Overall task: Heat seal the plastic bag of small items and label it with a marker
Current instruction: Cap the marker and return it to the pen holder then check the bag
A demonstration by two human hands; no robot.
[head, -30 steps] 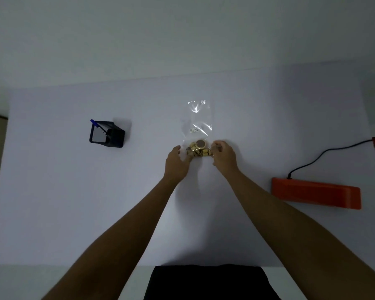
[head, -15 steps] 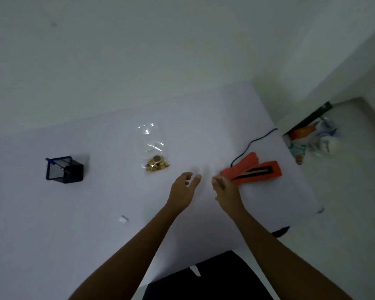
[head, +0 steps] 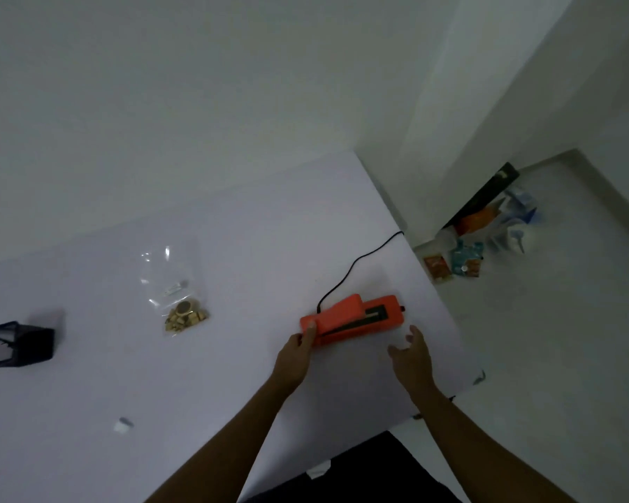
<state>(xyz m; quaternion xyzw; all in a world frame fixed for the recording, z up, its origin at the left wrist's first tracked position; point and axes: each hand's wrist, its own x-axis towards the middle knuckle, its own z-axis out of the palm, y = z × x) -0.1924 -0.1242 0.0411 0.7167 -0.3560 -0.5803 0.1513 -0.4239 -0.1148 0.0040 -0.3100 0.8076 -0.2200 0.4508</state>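
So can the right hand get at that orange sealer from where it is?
Probably yes. The right hand hovers open beside the right end of the orange sealer, with nothing lying between them; the left hand grips only the left end.

The plastic bag has been released, left of the hands; the heat sealer is now gripped by the left hand and approached by the spread right hand.
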